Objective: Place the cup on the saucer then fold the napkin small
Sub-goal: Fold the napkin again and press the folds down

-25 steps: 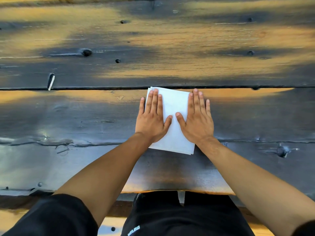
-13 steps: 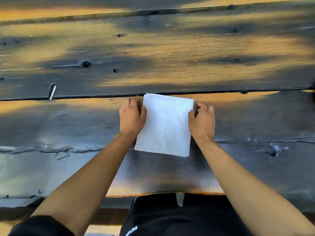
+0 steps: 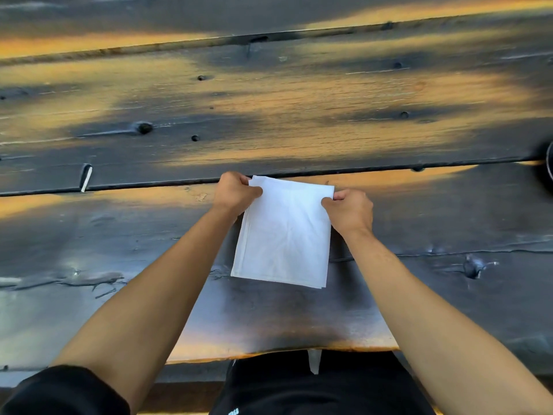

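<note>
Looking down from the head camera, I see a white, folded rectangular paper napkin lying on the dark, scorched wooden plank table, near the table's front edge and about mid-width. Its far edge sits just short of the long seam between two planks; its near edge shows stacked layers at the right corner.

My left hand has its fingers curled and pinches the napkin's far-left corner, thumb on top of the paper. My right hand is likewise curled, pinching the far-right corner between thumb and fingers. Both far corners look slightly raised off the wood, while the rest of the napkin rests flat on the table. Both forearms reach in from the near side, one along each side of the napkin.

At the far right edge of the view, a dark rounded object is cut off by the frame; I cannot tell what it is. Black clothing shows below the table's near edge.
</note>
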Demonstrator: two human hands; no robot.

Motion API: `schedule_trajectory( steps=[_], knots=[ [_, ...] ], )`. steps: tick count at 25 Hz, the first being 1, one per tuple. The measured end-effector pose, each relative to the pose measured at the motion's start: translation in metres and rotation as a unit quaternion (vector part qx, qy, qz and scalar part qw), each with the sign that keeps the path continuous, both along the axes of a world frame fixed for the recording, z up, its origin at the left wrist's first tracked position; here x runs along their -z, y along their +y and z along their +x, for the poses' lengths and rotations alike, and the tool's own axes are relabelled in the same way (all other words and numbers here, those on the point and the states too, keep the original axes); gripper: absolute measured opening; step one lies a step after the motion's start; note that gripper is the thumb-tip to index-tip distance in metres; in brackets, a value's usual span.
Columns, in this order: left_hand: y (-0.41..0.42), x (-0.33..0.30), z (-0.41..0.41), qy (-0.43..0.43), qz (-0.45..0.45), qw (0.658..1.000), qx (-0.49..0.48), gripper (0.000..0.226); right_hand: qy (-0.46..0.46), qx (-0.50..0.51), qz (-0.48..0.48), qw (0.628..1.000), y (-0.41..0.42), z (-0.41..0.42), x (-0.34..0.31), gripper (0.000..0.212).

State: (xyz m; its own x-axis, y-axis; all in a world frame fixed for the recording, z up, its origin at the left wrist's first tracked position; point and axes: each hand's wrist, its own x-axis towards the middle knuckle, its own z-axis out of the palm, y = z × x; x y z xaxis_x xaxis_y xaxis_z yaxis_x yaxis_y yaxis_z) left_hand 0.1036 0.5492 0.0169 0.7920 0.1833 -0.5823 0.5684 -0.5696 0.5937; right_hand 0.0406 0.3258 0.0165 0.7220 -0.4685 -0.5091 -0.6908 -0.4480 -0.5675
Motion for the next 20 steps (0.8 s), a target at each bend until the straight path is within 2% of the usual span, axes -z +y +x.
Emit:
schedule_trajectory(
  steps=[2, 4, 7, 11, 14, 17, 20],
  knots=[
    [0.001, -0.002, 0.000, 0.009, -0.008, 1.000, -0.012, 0.022, 0.014, 0.018, 0.043, 0.999, -0.001, 0.001, -0.004, 0.036],
    [0.004, -0.003, 0.000, 0.006, -0.021, 1.000, -0.020, 0.018, 0.010, 0.047, 0.085, 0.995, -0.004, 0.002, -0.004, 0.040],
    [0.009, -0.006, 0.005, 0.019, -0.047, 0.998, -0.026, 0.020, 0.003, 0.089, 0.148, 0.985, -0.013, 0.006, -0.007, 0.023],
    [0.010, -0.018, 0.010, 0.106, -0.096, 0.989, -0.037, 0.023, 0.070, 0.094, 0.241, 0.964, -0.015, 0.011, -0.015, 0.004],
    [0.005, -0.028, 0.008, 0.160, -0.147, 0.974, -0.064, 0.025, 0.120, 0.068, 0.261, 0.955, -0.007, 0.011, -0.022, 0.004],
    [0.002, -0.035, 0.003, 0.182, -0.187, 0.962, -0.085, 0.031, 0.120, 0.074, 0.311, 0.940, -0.001, 0.008, -0.024, 0.002],
    [0.001, -0.039, 0.002, 0.166, -0.184, 0.966, -0.080, 0.016, 0.094, 0.106, 0.352, 0.925, 0.001, 0.006, -0.025, 0.007]
  ],
)
